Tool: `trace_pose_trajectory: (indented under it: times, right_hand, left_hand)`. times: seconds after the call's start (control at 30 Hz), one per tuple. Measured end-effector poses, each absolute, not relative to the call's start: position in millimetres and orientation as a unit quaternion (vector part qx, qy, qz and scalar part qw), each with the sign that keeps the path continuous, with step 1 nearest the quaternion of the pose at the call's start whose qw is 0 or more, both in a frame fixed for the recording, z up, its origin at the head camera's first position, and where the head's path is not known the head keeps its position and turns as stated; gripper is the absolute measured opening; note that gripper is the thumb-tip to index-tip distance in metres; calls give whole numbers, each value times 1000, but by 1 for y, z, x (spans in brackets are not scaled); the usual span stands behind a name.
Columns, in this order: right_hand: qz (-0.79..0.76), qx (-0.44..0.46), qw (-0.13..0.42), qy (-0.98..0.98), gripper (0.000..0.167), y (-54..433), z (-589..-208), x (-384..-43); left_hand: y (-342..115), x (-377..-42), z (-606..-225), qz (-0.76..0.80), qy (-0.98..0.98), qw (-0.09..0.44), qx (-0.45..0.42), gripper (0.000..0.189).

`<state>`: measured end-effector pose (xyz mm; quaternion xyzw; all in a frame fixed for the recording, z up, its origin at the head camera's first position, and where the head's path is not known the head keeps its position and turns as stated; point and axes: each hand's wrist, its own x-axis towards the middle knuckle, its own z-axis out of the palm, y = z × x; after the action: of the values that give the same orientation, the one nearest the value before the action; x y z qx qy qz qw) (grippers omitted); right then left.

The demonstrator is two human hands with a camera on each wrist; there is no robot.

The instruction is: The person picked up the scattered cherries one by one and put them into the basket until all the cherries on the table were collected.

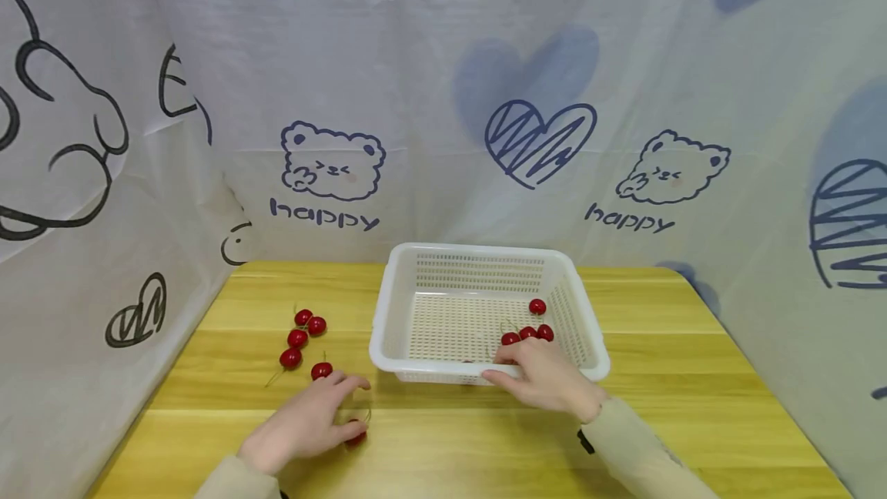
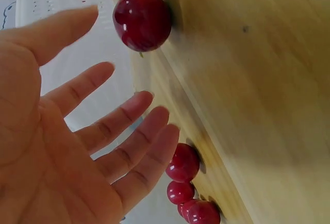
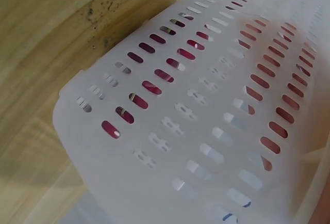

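Beside a lone red cherry (image 1: 356, 434) on the table, my left hand (image 1: 308, 418) has its fingers spread and apart. In the left wrist view a gap shows between the thumb and that cherry (image 2: 142, 21). My right hand (image 1: 543, 376) grips the near rim of a white plastic basket (image 1: 443, 368), thumb outside and fingers inside the wall. Through the basket's slots (image 3: 188, 53) the right wrist view shows those fingers and red cherries. Several stemmed cherries (image 1: 528, 333) lie in the basket's right part, some hidden by my right hand.
Left of the basket, several more cherries (image 1: 298, 338) lie loosely grouped on the yellow wooden table (image 1: 430, 437). One cherry (image 1: 322, 370) sits just beyond my left fingertips. A printed white cloth (image 1: 430, 98) hangs behind the table and along both sides.
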<state>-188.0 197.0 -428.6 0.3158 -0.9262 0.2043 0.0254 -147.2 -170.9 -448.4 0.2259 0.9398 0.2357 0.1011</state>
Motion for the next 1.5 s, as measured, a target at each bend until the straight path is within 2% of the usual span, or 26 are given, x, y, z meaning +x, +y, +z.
trace_pose_trajectory:
  times: [0.17,0.7,1.13,1.5]
  right_hand:
    - [207,319,12,-925,33,191,-429,-192]
    - [200,305,-18,-931,34,193,-428,-194]
    - [193,311,-14,-930,40,192,-428,-197]
    - [196,309,-18,-930,40,194,-428,-197]
  left_hand:
    - [-172,-145,-450,230,934,115,248,48]
    - [-158,-148,-452,203,936,165,237,36]
    - [-154,-150,-449,196,933,207,221,32]
    - [-155,-148,-447,225,920,220,234,24]
